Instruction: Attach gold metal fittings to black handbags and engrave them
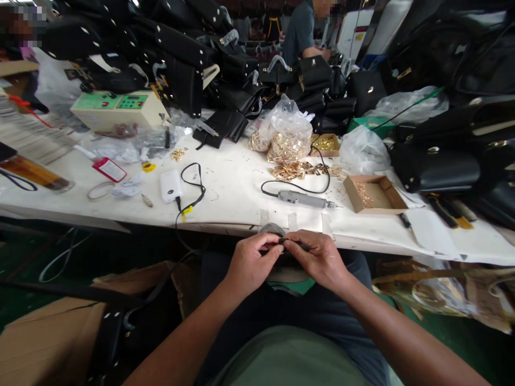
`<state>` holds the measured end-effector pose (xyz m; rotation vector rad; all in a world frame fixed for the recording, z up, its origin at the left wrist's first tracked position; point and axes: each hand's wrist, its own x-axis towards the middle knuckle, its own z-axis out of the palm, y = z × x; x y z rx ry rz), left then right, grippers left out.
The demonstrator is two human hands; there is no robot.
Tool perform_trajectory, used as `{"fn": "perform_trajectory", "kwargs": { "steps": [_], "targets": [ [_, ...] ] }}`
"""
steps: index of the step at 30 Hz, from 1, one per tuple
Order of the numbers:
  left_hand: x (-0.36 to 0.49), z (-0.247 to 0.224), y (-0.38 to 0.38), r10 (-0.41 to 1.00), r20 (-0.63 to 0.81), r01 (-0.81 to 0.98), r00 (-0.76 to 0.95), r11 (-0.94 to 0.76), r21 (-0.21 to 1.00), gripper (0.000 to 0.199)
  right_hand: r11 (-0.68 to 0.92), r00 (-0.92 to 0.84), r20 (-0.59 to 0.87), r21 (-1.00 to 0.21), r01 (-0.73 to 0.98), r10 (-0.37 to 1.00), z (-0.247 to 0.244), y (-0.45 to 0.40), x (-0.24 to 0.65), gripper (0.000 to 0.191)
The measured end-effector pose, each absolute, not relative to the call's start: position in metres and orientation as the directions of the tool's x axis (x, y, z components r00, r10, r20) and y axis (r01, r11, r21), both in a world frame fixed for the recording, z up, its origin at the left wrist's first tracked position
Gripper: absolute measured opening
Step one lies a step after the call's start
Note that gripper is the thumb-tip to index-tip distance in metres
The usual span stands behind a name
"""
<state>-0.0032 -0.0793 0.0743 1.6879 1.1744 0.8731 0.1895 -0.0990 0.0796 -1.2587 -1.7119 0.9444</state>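
Note:
Just past the table's front edge, over the lap, my left hand (256, 259) and my right hand (316, 257) meet with thumbs and forefingers pinched together. Between them is a thin dark strap-like piece (283, 241), mostly covered by the fingers. A clear plastic-wrapped loop (272, 229) rises behind the fingertips. Both hands are closed on the dark piece. On the table beyond them lies a grey electric screwdriver (302, 199) with its cord looping back.
An open cardboard box (382, 195) holds small copper-coloured parts. Gold metal pieces (287, 170) lie beside a plastic bag (290, 134) of more. A white power bank (171, 186), a red bottle (109, 169) and a control box (120, 111) stand left. Black bags (436, 166) are piled around.

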Motion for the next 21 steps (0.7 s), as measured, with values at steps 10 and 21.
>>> {"fn": "perform_trajectory", "kwargs": {
  "steps": [10, 21],
  "targets": [
    [0.000, 0.068, -0.085, 0.963, 0.007, 0.335, 0.268, -0.100, 0.937, 0.019, 0.161, -0.221, 0.076, -0.902, 0.400, 0.972, 0.067, -0.100, 0.184, 0.034],
    [0.009, 0.046, -0.080, 0.948, -0.113, 0.260, 0.297, 0.033, 0.965, 0.018, 0.132, -0.214, 0.035, -0.877, 0.461, 0.976, 0.031, -0.089, 0.205, 0.025]
  ]
}}
